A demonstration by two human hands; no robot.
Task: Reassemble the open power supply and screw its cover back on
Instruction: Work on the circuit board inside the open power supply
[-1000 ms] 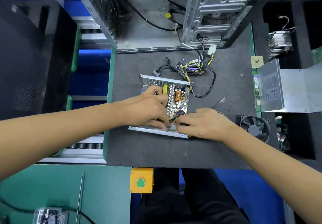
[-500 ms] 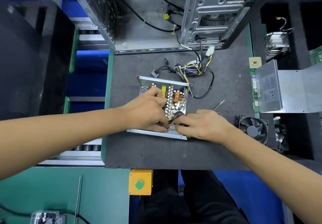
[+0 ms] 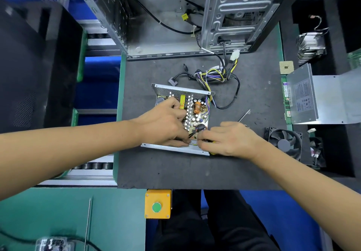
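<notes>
The open power supply (image 3: 181, 117) is set mid-counter (image 3: 175, 168). Its near edge is pressed by the left hand (image 3: 166, 127), grip curled on small wires. A yellow-handled screwdriver (image 3: 212, 147) is clenched in the right hand (image 3: 230, 139). The cover (image 3: 320, 98) is seen at far right.

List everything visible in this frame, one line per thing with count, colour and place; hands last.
open power supply: one, silver tray with board exposed, middle of the mat
cable bundle: one, black, yellow and purple, behind the supply
foam mat: one, dark grey, covering the bench
computer case: one, silver, open, far edge of the mat
power supply cover: one, silver with label, right of the mat
fan: one, black, near right
screwdriver: one, metal shaft showing behind the right hand
button box: one, yellow with green button, near bench edge
left hand: on the board, fingertips at the near-edge wires
right hand: fingertips at those wires; a yellow item shows under it
</notes>
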